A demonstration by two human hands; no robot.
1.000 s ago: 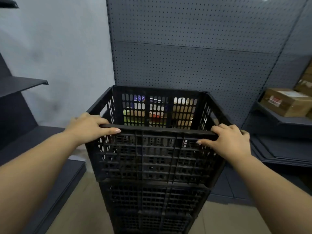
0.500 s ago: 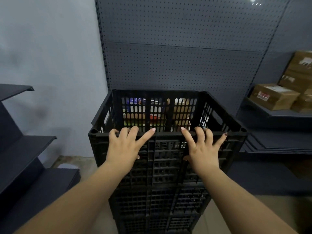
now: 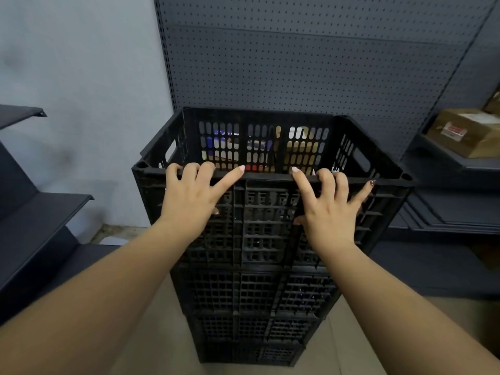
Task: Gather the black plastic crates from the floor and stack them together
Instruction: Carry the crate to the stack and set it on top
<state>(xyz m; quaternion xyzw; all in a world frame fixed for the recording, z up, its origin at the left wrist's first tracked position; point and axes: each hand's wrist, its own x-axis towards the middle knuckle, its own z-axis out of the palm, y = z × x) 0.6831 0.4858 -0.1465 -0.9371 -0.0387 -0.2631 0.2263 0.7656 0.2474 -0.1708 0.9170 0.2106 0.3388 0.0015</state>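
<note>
Left of the stack of black crates (image 3: 254,293) stand dark shelves (image 3: 40,212) against a pale wall (image 3: 81,77). The left hand (image 3: 189,201) lies on the near wall of the top crate (image 3: 270,158), fingers spread and hooked over its rim. The right hand (image 3: 328,209) rests beside it the same way, fingers splayed wide. The stack stands on the floor before a pegboard panel (image 3: 311,71). Right of the stack, a cardboard box (image 3: 465,133) sits on a shelf.
</note>
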